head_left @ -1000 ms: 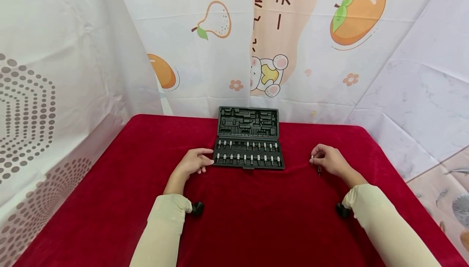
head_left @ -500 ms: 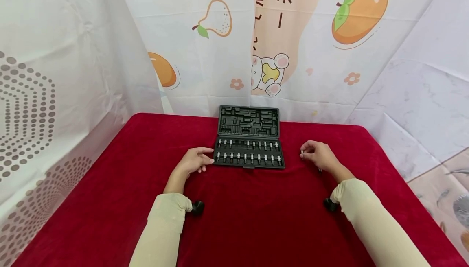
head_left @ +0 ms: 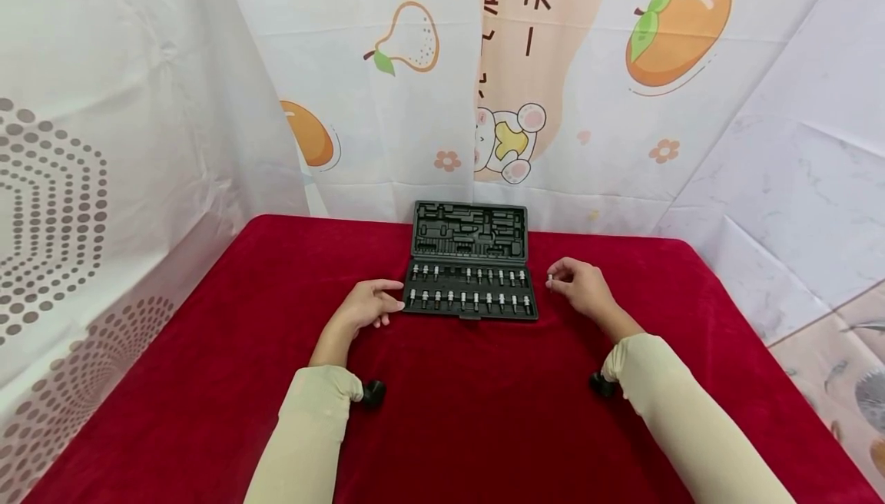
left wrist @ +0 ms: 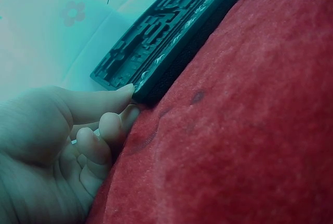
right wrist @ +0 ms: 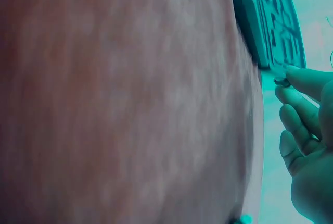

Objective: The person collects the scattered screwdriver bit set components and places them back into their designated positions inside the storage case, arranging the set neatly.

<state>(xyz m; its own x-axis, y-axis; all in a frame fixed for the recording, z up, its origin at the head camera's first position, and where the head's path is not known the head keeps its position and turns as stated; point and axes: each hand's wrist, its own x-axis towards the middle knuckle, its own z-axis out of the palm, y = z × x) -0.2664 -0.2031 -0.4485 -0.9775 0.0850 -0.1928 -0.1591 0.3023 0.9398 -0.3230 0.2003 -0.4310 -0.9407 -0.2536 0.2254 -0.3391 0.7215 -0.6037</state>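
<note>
A black socket set case [head_left: 470, 289] lies open on the red cloth, its lid tilted up at the back. Several silver bit sockets stand in two rows in its base; the back row has a gap left of its middle. My left hand [head_left: 365, 304] touches the case's left edge with forefinger and thumb extended, thumb tip right at the near corner in the left wrist view. Between thumb and forefinger, my right hand [head_left: 581, 286] pinches a small bit socket [head_left: 550, 277], just right of the case. In the right wrist view its dark end [right wrist: 281, 82] shows at the fingertips.
Red velvet cloth [head_left: 470, 412] covers the table. Behind it hangs a white printed curtain [head_left: 387, 143], close to the case lid. A small dark thing with a bright end [right wrist: 244, 219] shows at the bottom of the right wrist view.
My right hand has moved left toward the case, carrying the small bit socket. A small thing seen on the cloth under that hand is now hidden in the head view. My left hand has stayed put.
</note>
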